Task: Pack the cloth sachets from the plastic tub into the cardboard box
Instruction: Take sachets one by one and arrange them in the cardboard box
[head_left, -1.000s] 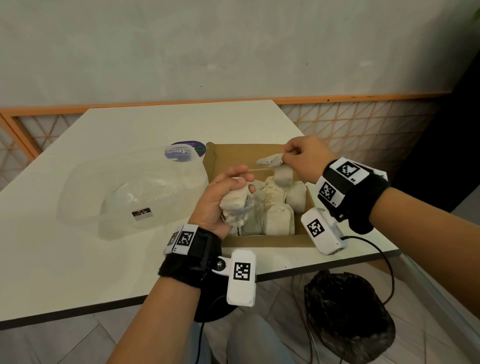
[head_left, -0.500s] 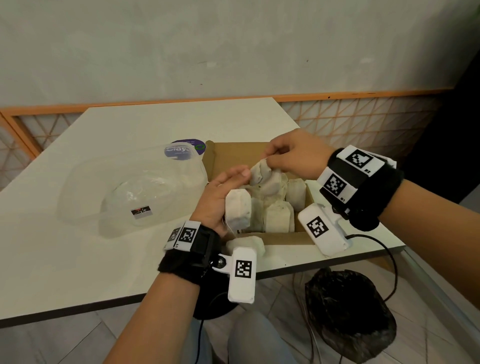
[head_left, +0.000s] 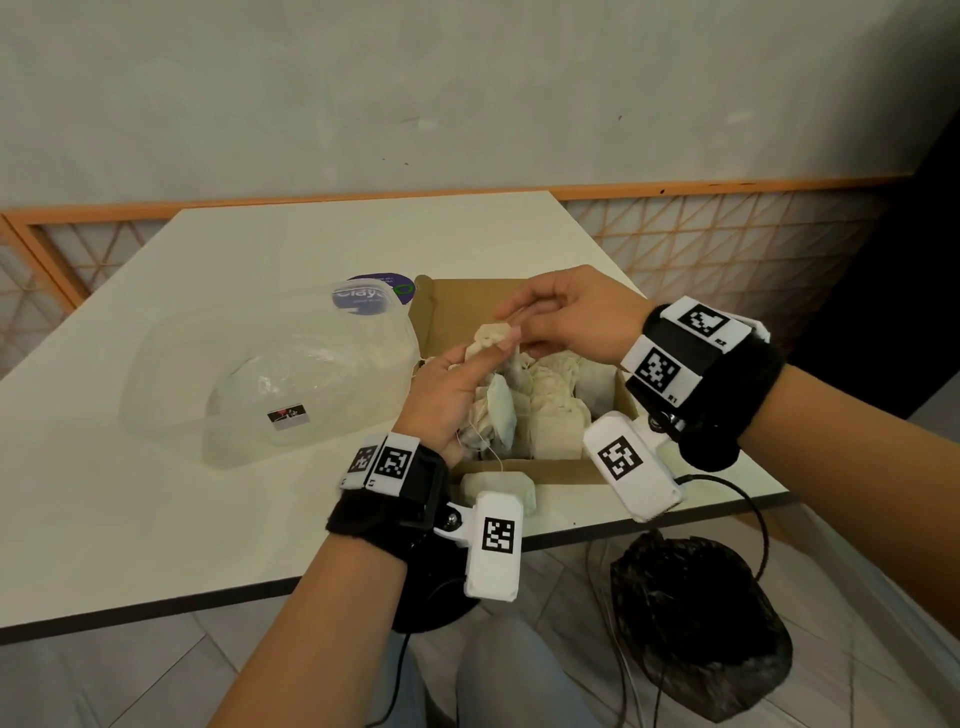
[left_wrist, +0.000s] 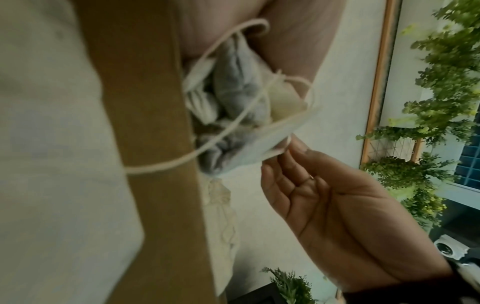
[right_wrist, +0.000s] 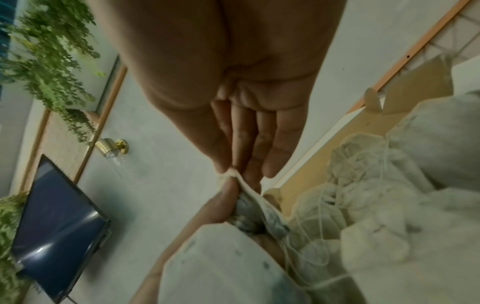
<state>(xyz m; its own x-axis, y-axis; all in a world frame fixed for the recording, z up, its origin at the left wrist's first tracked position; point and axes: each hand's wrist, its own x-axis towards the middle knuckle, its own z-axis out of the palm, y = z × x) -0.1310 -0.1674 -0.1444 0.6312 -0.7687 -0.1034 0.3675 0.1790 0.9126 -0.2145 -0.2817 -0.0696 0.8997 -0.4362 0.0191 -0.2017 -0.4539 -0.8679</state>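
An open cardboard box (head_left: 519, 291) sits near the table's front right corner with several cream cloth sachets (head_left: 550, 405) packed inside. My left hand (head_left: 483, 358) hovers over the box's left side and grips a bunch of sachets (head_left: 493, 415) with loose strings, which the left wrist view shows as a bunch of sachets (left_wrist: 233, 98). My right hand (head_left: 511, 325) reaches in from the right and pinches the top sachet (head_left: 491, 332) of that bunch; in its wrist view my right hand (right_wrist: 233, 170) nips a cloth corner. The clear plastic tub (head_left: 171, 384) left of the box looks empty.
One sachet (head_left: 498, 486) lies on the table (head_left: 156, 519) in front of the box, half hidden by the left wrist camera. A purple-labelled lid (head_left: 374, 296) lies behind the tub. A black bag (head_left: 696, 623) sits on the floor below the table edge.
My right hand came from the box's far side to the bunch in my left hand and now pinches its top sachet. One sachet dropped onto the table in front of the box.
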